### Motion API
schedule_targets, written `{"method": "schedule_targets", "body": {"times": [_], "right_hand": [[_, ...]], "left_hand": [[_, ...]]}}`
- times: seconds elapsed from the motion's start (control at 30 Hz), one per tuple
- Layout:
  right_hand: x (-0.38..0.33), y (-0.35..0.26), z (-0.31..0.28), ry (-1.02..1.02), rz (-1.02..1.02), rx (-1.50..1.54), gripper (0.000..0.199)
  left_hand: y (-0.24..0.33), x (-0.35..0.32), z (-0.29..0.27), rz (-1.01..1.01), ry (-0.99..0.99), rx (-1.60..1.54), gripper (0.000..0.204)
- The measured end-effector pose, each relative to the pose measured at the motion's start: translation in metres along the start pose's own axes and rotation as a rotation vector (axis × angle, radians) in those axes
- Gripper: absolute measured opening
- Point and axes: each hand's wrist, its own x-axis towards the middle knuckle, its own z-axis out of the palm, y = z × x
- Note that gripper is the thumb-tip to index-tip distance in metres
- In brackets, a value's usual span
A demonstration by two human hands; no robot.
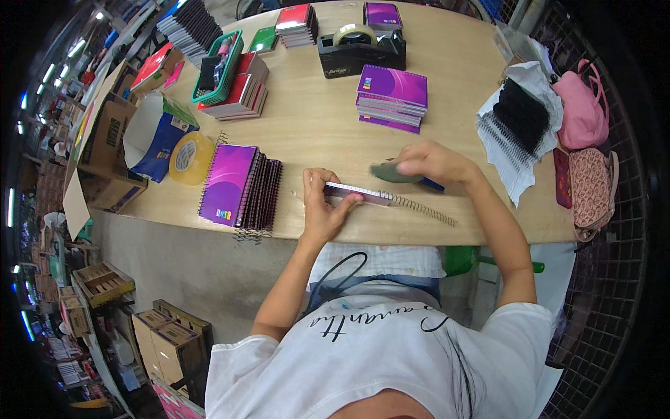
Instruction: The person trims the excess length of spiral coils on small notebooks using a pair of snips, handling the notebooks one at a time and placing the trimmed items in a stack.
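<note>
Held upright on its edge near the table's front is a small notebook (363,193), with my left hand (324,207) closed around its left end. A loose metal spiral coil (426,209) runs out from the notebook's right end over the table. My right hand (433,162) pinches a dark green, flat, rounded piece (388,172) just above the notebook; its kind is unclear. Below that hand a dark blue object (433,184) shows in part. Left of my left hand stands a stack of purple spiral notebooks (230,183).
Ahead are a stack of purple notebooks (393,91) and a black tape dispenser (363,57). A green basket (222,66) rests on red notebooks (244,91). Black coils (522,115) lie on paper at right, beside a pink bag (581,108). A yellow tape roll (190,159) sits left.
</note>
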Motion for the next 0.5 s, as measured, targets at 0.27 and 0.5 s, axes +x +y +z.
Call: {"method": "schedule_targets", "body": {"times": [0.27, 0.5], "right_hand": [[0.004, 0.022, 0.009, -0.065, -0.077, 0.457, 0.042], [0.015, 0.009, 0.027, 0.219, -0.149, -0.097, 0.044]], "left_hand": [[-0.005, 0.001, 0.004, 0.053, -0.028, -0.043, 0.050], [-0.005, 0.002, 0.007, 0.032, -0.040, -0.102, 0.052]]}}
